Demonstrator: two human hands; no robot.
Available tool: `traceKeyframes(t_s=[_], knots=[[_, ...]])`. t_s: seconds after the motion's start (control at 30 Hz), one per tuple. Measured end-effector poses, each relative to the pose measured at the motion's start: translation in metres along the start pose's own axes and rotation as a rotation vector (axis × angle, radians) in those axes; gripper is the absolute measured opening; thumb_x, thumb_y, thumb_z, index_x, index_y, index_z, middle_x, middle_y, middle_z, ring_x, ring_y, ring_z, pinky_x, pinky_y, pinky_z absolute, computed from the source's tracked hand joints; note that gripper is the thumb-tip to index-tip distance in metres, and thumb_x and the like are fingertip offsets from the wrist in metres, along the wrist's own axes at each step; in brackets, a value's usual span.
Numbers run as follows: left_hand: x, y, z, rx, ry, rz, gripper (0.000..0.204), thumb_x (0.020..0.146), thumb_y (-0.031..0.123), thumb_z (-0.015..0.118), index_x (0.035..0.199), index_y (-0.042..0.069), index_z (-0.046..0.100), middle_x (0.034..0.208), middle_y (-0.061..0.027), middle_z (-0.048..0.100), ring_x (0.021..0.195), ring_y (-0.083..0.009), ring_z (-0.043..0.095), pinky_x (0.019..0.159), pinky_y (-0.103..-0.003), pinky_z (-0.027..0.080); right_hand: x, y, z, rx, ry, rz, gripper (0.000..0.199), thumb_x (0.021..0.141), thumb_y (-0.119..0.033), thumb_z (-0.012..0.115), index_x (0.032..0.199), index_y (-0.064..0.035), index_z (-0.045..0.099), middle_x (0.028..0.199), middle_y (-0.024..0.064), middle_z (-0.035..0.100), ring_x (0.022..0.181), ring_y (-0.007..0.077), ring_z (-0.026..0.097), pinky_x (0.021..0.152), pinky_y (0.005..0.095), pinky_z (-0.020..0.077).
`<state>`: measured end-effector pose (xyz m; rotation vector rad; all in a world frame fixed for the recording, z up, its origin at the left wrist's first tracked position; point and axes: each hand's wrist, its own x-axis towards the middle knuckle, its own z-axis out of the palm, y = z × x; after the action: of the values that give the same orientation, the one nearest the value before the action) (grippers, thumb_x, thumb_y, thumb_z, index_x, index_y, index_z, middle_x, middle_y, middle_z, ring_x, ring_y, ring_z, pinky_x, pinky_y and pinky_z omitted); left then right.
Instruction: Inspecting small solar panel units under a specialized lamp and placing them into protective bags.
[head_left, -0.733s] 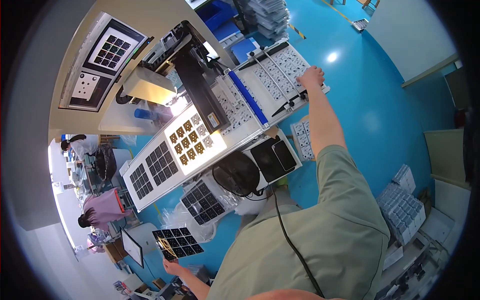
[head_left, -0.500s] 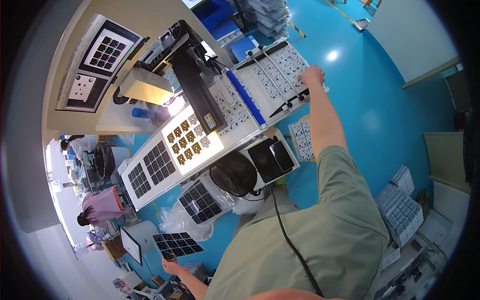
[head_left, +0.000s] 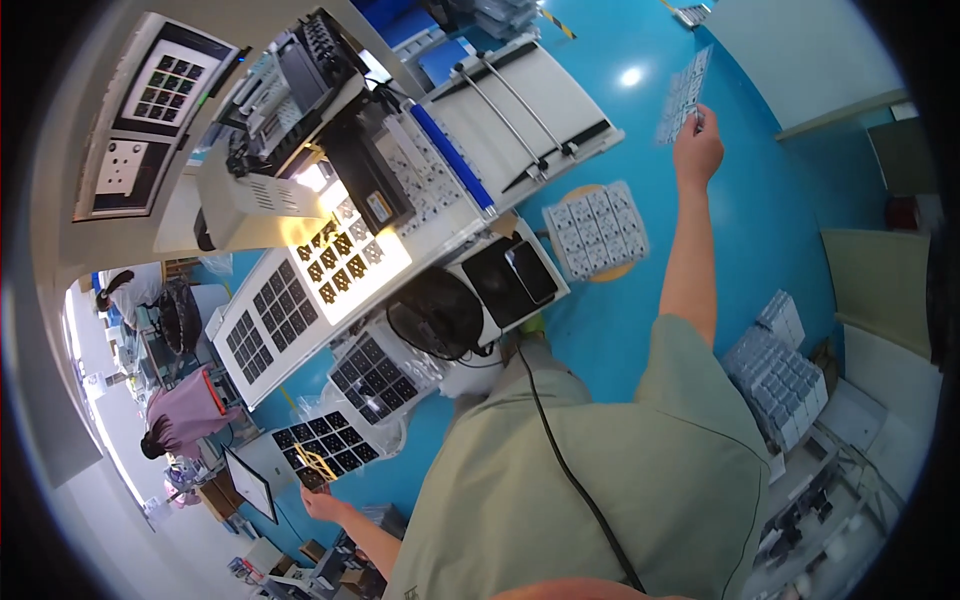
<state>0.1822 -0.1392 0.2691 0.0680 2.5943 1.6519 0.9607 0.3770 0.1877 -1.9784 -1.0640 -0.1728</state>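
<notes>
My right hand [head_left: 698,148], arm stretched out, is closed on the lower edge of a thin white patterned sheet [head_left: 684,92], held tilted above the blue floor to the right of the machine. Down at the left, my left hand [head_left: 325,503] grips the near corner of a black sheet of square panels [head_left: 322,446]; bright yellow reflections cross it. The long white machine bed [head_left: 262,372] carries more black sheets, one under a bright light. Beyond a blue roller [head_left: 450,155], patterned sheets lie under the machine head, and the outfeed board [head_left: 535,85] has metal rods across it.
A stack of patterned sheets [head_left: 597,232] rests on a round stool right of the machine. Black sheets [head_left: 375,378] lie on plastic wrap below the bed. A phone [head_left: 530,273] sits near a black rounded object [head_left: 436,312]. Stacked pale trays [head_left: 775,372] stand right; people work far left.
My right hand has lifted the patterned sheet off the outfeed board and swung it right. My left hand still holds the black sheet, slightly shifted. The view has moved, showing more of the stool stack.
</notes>
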Motion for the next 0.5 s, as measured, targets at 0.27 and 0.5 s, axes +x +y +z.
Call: traceKeyframes(t_s=[0.27,0.5], knots=[[0.002,0.008,0.014,0.041,-0.016,0.025,0.035,0.103,0.024,0.049,0.12,0.001,0.069,0.111,-0.0097,0.07,0.094,-0.0208,0.068,0.075,-0.031,0.055,-0.096,0.025,-0.038,-0.287,-0.471,0.04,0.024,0.093,-0.023,0.059,0.112,-0.0128,0.07,0.088,0.0148,0.073,0.079,0.0345,0.069,0.069,0.0471,0.0541],[-0.005,0.007,0.004,0.028,0.007,0.015,0.035,0.103,0.024,0.049,0.118,0.001,0.07,0.11,-0.0092,0.07,0.093,-0.0199,0.067,0.073,-0.03,0.054,-0.155,0.135,-0.001,0.24,-0.613,0.434,0.027,0.086,-0.019,0.068,0.107,-0.0034,0.074,0.093,0.0125,0.074,0.083,0.0253,0.07,0.071,0.0389,0.0537]])
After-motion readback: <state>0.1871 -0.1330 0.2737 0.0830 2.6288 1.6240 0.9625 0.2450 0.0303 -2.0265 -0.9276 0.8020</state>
